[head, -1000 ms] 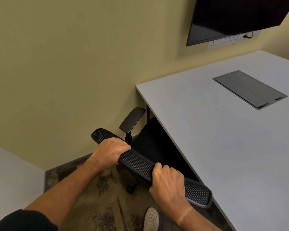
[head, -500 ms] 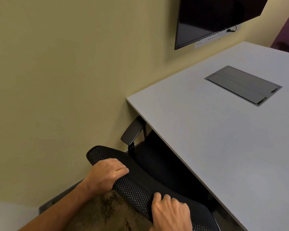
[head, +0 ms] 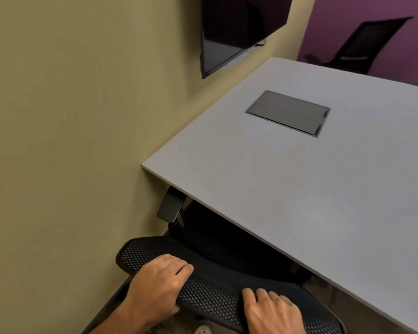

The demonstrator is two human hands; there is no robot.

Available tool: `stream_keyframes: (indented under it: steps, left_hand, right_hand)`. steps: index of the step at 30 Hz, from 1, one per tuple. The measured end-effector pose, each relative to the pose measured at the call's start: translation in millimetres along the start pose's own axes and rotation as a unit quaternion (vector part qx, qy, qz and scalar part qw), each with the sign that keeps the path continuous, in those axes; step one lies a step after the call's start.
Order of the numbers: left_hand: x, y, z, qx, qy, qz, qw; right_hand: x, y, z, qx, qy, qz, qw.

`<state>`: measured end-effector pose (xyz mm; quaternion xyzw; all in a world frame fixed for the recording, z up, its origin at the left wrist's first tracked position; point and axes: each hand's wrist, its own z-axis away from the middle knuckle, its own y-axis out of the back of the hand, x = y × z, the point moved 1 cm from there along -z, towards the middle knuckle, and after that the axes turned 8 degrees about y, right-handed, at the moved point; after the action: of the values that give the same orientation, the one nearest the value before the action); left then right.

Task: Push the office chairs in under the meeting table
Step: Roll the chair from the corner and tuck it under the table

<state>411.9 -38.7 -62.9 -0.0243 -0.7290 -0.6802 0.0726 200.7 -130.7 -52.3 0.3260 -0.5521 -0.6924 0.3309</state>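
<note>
A black office chair with a mesh backrest (head: pixel 210 295) stands at the near edge of the grey meeting table (head: pixel 299 189). Its seat lies in shadow beneath the tabletop, and its left armrest (head: pixel 170 206) pokes partly under the table's corner. My left hand (head: pixel 157 283) grips the top of the backrest near its left end. My right hand (head: pixel 273 312) grips the same top edge further right. A second black chair (head: pixel 362 47) stands at the far side of the table, by the purple wall.
A beige wall runs close along the left of the chair. A dark screen (head: pixel 234 32) hangs on it above the table's far corner. A grey cable hatch (head: pixel 287 113) is set into the tabletop. Patterned carpet and a shoe tip (head: pixel 203 330) show at the bottom.
The chair has rolled further under the table, with its armrest now at the table's corner. My view has swung up and right, bringing the far chair and purple wall into sight.
</note>
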Motion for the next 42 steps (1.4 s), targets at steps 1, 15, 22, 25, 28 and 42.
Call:
stream_keyframes:
  steps: [1,15,22,25,28,42]
  left_hand:
    - [-1,-2,-3,0.001,-0.012,-0.004,1.0]
    - [-30,-3,-55,0.036,-0.046,-0.011,0.998]
    - [-50,-4,-85,0.049,-0.064,-0.011,0.997]
    - [-59,-5,-98,0.045,-0.069,-0.011,0.997]
    - [-68,-4,-110,0.041,-0.07,-0.006,0.997]
    - [-98,2,-135,-0.022,-0.055,-0.008,0.998]
  right_hand:
    - [0,-2,-1,-0.003,-0.014,-0.007,1.0]
    - [2,7,-28,-0.031,-0.114,-0.057,0.991]
    - [7,15,-52,-0.016,-0.127,-0.069,0.989]
    - [10,16,-63,-0.012,-0.127,-0.078,0.989]
    - [10,18,-76,-0.014,-0.124,-0.092,0.988]
    - [6,11,-115,-0.042,-0.113,-0.101,0.988]
